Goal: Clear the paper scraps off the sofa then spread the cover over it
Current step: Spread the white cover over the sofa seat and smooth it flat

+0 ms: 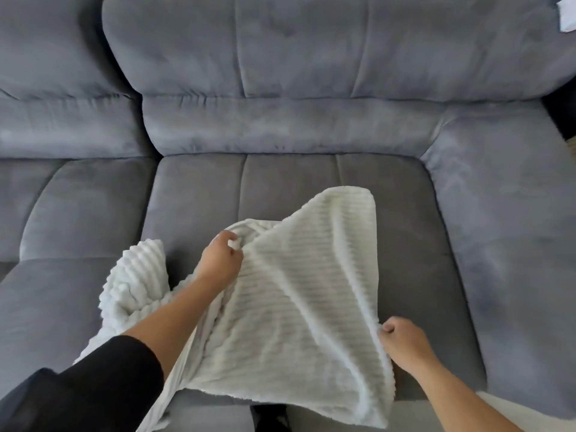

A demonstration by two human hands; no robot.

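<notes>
A white ribbed fleece cover [296,300] lies bunched on the front of the grey sofa's right seat cushion [405,232], with part of it hanging over the front edge. My left hand [221,263] pinches a fold of the cover near its middle top. My right hand [402,341] grips the cover's right edge, close to the cushion's front. A further bunch of the cover [137,282] sits to the left of my left forearm. I see no paper scraps on the seat cushions.
The sofa's back cushions [311,73] rise behind the seat. A padded armrest [514,244] bounds the right side. A second seat cushion [62,229] lies to the left. Something white [565,14] shows at the top right corner behind the sofa.
</notes>
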